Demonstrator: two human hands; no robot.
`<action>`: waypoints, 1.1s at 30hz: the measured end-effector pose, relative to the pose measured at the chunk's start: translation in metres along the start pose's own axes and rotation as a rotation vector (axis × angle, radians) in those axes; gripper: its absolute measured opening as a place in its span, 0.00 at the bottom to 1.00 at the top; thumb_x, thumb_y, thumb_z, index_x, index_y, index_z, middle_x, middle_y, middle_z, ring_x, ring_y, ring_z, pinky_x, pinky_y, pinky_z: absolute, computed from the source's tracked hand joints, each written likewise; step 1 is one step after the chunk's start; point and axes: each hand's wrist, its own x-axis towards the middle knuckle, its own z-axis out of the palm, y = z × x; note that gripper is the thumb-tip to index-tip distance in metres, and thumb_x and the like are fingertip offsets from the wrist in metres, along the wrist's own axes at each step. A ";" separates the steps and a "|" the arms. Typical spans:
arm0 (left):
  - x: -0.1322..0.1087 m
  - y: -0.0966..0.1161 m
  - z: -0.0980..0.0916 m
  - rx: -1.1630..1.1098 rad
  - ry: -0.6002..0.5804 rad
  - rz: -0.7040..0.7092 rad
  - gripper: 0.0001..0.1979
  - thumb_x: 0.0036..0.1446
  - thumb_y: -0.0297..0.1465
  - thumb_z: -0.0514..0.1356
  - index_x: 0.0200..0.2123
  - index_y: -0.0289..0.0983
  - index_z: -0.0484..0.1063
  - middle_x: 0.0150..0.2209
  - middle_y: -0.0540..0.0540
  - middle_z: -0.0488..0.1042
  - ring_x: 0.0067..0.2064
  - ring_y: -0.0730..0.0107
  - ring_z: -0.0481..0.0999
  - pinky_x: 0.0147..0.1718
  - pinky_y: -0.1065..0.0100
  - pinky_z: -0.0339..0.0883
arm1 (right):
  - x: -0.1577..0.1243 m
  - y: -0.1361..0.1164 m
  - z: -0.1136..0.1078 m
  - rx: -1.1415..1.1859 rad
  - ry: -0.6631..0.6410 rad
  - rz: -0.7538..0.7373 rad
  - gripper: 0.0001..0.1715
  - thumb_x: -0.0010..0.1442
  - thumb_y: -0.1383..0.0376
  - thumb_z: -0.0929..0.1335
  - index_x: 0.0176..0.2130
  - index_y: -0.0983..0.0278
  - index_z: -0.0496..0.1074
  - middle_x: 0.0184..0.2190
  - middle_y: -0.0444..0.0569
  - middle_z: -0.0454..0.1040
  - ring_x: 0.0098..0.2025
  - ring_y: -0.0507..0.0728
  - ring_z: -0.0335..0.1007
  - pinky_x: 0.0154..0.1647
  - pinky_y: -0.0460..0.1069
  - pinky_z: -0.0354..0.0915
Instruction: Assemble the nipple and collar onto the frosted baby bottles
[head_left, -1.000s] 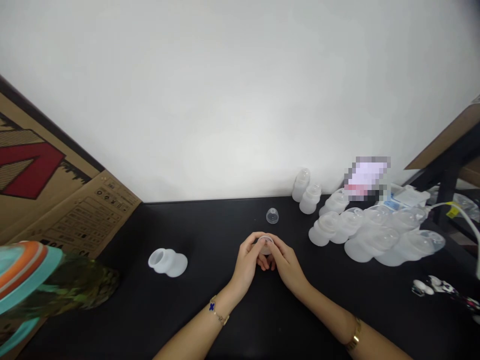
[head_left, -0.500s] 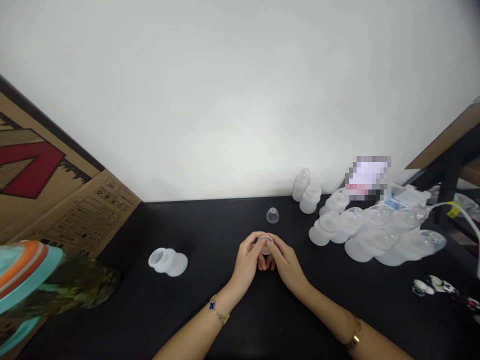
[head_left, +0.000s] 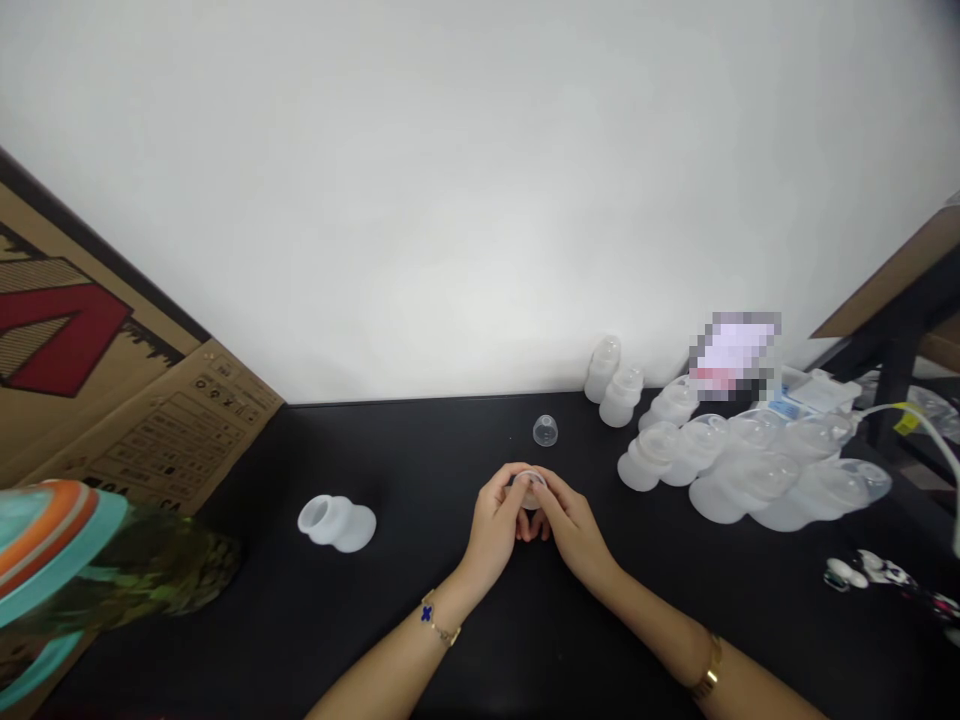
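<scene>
Head view: left hand (head_left: 493,528) and right hand (head_left: 576,532) meet, fingertips of both pinched on one small round clear piece (head_left: 530,483), mid black table (head_left: 420,450). One dome cap (head_left: 545,431) just beyond, one white silicone cup (head_left: 336,523) well left. Cluster of cups (head_left: 720,470) right, roughly ten, overlapping, exact count unclear. One cardboard box (head_left: 112,390) far left.

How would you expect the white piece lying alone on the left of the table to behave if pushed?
The white piece lies on its side and looks rounded, so it would probably roll. Its open mouth shows it is hollow and translucent, so likely light.
</scene>
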 end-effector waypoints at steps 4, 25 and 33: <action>-0.001 0.000 0.000 0.008 0.017 0.013 0.20 0.62 0.48 0.57 0.42 0.36 0.74 0.14 0.57 0.64 0.12 0.78 0.61 0.12 0.76 0.54 | 0.000 0.001 0.001 -0.005 0.000 -0.002 0.25 0.68 0.50 0.62 0.53 0.63 0.73 0.23 0.43 0.73 0.22 0.53 0.70 0.21 0.46 0.63; -0.002 0.003 0.000 0.012 -0.015 -0.005 0.17 0.60 0.45 0.59 0.39 0.36 0.72 0.12 0.56 0.65 0.12 0.76 0.63 0.13 0.77 0.53 | 0.002 0.003 0.000 0.026 0.015 0.027 0.24 0.67 0.51 0.62 0.50 0.64 0.75 0.23 0.44 0.74 0.21 0.53 0.70 0.20 0.45 0.63; -0.005 0.005 0.000 0.041 -0.026 0.035 0.16 0.62 0.45 0.59 0.39 0.36 0.72 0.13 0.57 0.65 0.13 0.77 0.63 0.13 0.78 0.52 | 0.000 0.002 -0.001 -0.060 0.043 -0.034 0.24 0.68 0.52 0.61 0.49 0.64 0.76 0.21 0.43 0.72 0.21 0.53 0.70 0.22 0.46 0.63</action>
